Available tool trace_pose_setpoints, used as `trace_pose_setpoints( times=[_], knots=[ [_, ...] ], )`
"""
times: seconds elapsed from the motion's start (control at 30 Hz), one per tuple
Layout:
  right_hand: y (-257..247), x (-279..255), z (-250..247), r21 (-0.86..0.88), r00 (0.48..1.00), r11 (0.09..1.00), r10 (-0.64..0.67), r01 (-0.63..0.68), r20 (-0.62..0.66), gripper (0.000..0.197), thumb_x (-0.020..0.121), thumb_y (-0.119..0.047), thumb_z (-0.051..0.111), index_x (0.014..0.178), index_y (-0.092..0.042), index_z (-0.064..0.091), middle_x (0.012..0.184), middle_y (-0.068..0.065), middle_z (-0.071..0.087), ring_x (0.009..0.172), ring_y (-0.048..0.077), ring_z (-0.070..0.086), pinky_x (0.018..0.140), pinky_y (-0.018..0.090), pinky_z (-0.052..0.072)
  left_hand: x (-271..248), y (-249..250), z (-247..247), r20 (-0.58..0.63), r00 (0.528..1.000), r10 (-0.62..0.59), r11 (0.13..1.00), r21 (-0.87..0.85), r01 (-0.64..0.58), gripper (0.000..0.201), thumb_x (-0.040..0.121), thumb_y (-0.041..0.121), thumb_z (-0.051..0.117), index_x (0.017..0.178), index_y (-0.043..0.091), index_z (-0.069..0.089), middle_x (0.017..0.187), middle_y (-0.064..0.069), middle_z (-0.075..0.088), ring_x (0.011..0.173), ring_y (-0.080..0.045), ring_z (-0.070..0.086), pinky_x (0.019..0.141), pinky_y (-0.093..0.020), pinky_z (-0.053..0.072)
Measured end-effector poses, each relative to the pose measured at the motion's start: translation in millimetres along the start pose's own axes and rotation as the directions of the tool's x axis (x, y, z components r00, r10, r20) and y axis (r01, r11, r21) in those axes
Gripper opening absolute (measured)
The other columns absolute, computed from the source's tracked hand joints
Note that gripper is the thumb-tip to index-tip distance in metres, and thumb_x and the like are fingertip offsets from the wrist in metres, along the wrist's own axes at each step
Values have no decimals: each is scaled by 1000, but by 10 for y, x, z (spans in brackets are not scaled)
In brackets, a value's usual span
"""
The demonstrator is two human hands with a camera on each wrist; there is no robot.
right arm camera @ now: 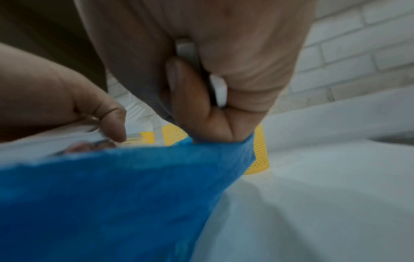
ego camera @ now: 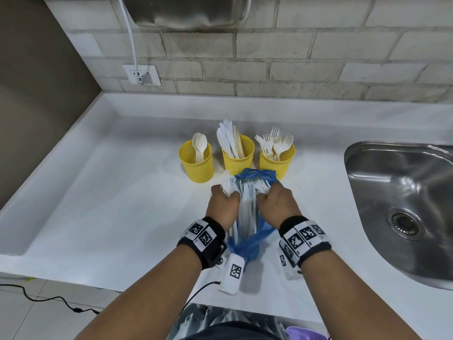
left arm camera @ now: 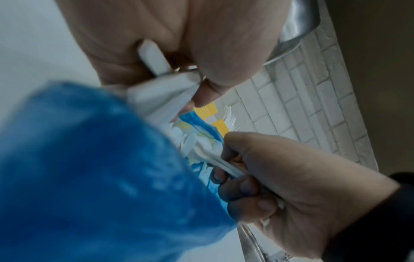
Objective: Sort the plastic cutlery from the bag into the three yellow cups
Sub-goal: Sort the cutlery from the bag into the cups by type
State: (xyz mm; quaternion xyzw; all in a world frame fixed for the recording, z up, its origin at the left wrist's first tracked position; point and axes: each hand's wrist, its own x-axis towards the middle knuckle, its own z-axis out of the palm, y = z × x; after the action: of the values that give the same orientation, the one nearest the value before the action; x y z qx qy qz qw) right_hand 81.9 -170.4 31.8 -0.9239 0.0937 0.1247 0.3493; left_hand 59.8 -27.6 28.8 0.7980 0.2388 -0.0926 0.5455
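Observation:
Three yellow mesh cups stand in a row on the white counter: the left cup (ego camera: 196, 161) holds spoons, the middle cup (ego camera: 238, 153) knives, the right cup (ego camera: 277, 159) forks. Just in front of them lies the blue plastic bag (ego camera: 247, 238) with its mouth toward the cups and white cutlery (ego camera: 247, 204) inside. My left hand (ego camera: 225, 195) grips a bunch of white forks (ego camera: 226, 182) at the left of the bag's mouth. At the right of the mouth my right hand (ego camera: 266, 192) curls round more white cutlery handles (left arm camera: 226, 165), touching the bag's edge (right arm camera: 244, 145).
A steel sink (ego camera: 351, 155) is sunk into the counter on the right. The brick wall behind carries a socket (ego camera: 142, 74) with a white cable. The counter's raised lip runs along the left and back. A black cable lies on the floor at lower left.

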Motion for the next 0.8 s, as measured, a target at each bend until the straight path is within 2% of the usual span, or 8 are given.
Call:
trace_pose_setpoints(
  times=[0.13,0.23,0.37,0.47,0.53,0.67,0.73,0.8],
  knots=[
    [88,82,-28,147,995,985,83,-89,48,21,97,-24,48,98,-3,52,104,20,62,100,37,59,78,32,39,-4,0,0,-10,999,37,999,28,-37,31,94,22,58,116,4,47,95,-17,67,64,-19,61,38,-11,37],
    [166,106,-23,223,989,966,117,-134,87,22,95,-26,49,87,-6,48,81,7,50,86,30,52,72,35,41,34,-11,-19,-3,999,33,993,115,-32,22,93,24,59,104,5,54,93,-12,68,66,-16,61,47,-16,40],
    [215,74,37,238,987,963,97,-124,125,26,90,-38,62,87,-13,54,76,4,56,76,29,58,68,33,45,84,-49,-11,15,1000,7,964,265,-11,22,95,26,58,101,6,51,94,-5,59,93,-27,59,73,-29,39],
    [222,105,97,228,983,966,84,-120,162,19,85,-31,63,75,-18,52,67,2,54,72,30,59,68,35,49,117,-64,-5,11,1000,-2,939,343,-2,28,95,24,58,112,4,48,102,-6,54,95,-26,56,75,-30,40],
    [209,125,121,171,980,978,93,-123,176,23,87,-25,60,70,-17,47,69,7,56,71,31,58,72,38,54,151,-76,-2,11,1000,-16,935,355,11,27,92,23,60,108,7,46,104,-8,60,96,-28,61,74,-32,46],
    [208,132,170,72,975,988,119,-135,188,32,91,-27,60,66,-13,46,67,10,56,72,31,60,70,31,49,188,-56,-22,13,999,-50,946,322,43,28,86,22,64,105,9,48,103,-11,70,84,-26,68,60,-29,48],
    [214,135,192,48,976,989,126,-137,180,34,92,-27,61,64,-12,46,64,7,54,74,29,60,67,29,45,204,-45,-30,6,998,-60,935,351,54,35,87,23,67,113,6,50,102,-5,63,87,-23,61,66,-29,45],
    [219,143,205,45,978,990,127,-136,165,36,91,-26,63,63,-13,45,62,6,53,74,28,59,67,28,43,221,-51,-36,9,997,-72,932,356,64,34,84,24,70,109,7,53,100,-4,64,88,-23,62,68,-29,46]
  ],
)
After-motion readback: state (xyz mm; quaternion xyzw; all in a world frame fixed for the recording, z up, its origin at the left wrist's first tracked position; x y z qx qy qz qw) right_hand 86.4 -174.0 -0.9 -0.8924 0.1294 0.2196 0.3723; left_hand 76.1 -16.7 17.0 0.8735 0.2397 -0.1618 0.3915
